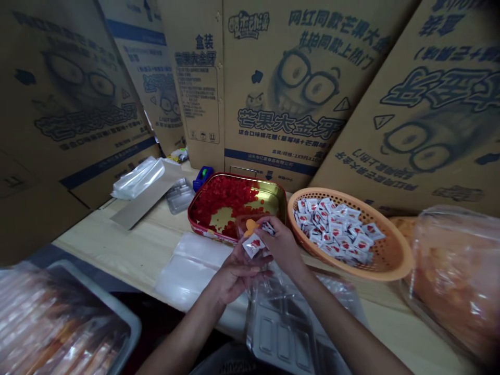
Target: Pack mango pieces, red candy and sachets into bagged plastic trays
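My left hand [232, 276] holds a small clear plastic tray, partly hidden by the fingers. A white sachet with a red print [253, 245] and an orange piece [251, 226] show at the tray. Over it, my right hand [283, 245] has its fingers closed on small sachets [268, 227]. Just behind the hands is a red-rimmed, gold-lined tin [277, 195] with many small red pieces [222, 195]. Right of the tin, an orange perforated basket [394, 250] holds a heap of the same sachets [336, 229].
Clear compartment trays [279, 330] lie under my right forearm. Plastic bags [191, 271] lie left of my hands. A cardboard strip [142, 195], another tray [179, 195] and a blue tape dispenser [202, 177] sit behind. Cartons [289, 140] wall the back; a filled crate [133, 323] stands lower left.
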### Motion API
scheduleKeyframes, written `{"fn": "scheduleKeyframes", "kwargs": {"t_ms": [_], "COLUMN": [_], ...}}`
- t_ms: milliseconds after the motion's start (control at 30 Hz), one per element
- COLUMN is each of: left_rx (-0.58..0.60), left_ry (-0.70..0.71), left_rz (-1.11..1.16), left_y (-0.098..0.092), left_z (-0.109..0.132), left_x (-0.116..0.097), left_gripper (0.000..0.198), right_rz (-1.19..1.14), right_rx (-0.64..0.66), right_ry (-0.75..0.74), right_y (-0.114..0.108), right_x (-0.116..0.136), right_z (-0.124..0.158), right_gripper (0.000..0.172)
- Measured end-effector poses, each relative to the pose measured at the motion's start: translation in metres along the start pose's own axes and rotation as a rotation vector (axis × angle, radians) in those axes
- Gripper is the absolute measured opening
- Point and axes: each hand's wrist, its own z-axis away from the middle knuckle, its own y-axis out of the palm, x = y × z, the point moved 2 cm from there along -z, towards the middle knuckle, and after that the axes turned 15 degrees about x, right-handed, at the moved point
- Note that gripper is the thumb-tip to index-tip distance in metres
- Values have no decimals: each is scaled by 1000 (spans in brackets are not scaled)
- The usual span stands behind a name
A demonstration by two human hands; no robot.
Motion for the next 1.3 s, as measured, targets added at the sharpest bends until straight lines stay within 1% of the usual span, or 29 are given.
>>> {"fn": "scheduleKeyframes", "kwargs": {"t_ms": [167, 267, 367, 500, 633, 800, 867, 933, 1000, 1067, 1100, 1133, 1167, 1200, 1233, 1300], "left_rx": [-21, -27, -24, -10, -3, 11, 16, 13, 8, 4, 3, 1, -3, -7, -11, -20], "left_ry": [14, 14, 11, 20, 28, 20, 19, 19, 18, 13, 13, 12, 12, 14, 18, 31], "left_rz": [2, 6, 5, -7, -1, 5, 3, 2, 4, 10, 11, 10, 6, 1, -4, -11], "left_y": [-7, -12, -12, -8, -7, -10, -11, -13, -15, -17, -17, -17, -17, -17, -17, -17], "left_z": [5, 7, 7, 7, 9, 10, 10, 11, 13, 15, 16, 17, 18, 18, 19, 20], "left_x": [-6, -9, -11, -12, -12, -11, -11, -12, -14, -16, -17, -18, -19, -19, -20, -22], "left_gripper": [85, 85, 84, 83, 86, 88, 88, 88, 87, 86, 85, 84, 84, 83, 83, 83], "right_rz": [113, 215, 344, 496, 502, 362, 310, 327, 462, 688, 804, 906, 983, 1038, 1076, 1108], "right_rx": [-45, -21, 20, 23, 4, -61, -114, -200, -304, -385, -405, -401, -370, -302, -194, 91], "right_ry": [-100, -152, -171, -187, -182, -177, -169, -166, -158, -136, -125, -132, -168, -227, -303, -456], "right_y": [-18, -25, -22, -12, -11, -15, -23, -38, -59, -77, -81, -81, -77, -67, -54, -23], "right_x": [2, 5, 6, 6, 5, 0, -4, -7, -8, -6, -4, -1, 3, 7, 11, 16], "right_z": [1, 3, 4, 5, 6, 3, 2, 2, 4, 7, 8, 9, 10, 10, 10, 11], "right_gripper": [14, 15, 17, 22, 23, 23, 21, 20, 20, 24, 27, 30, 31, 32, 32, 32]}}
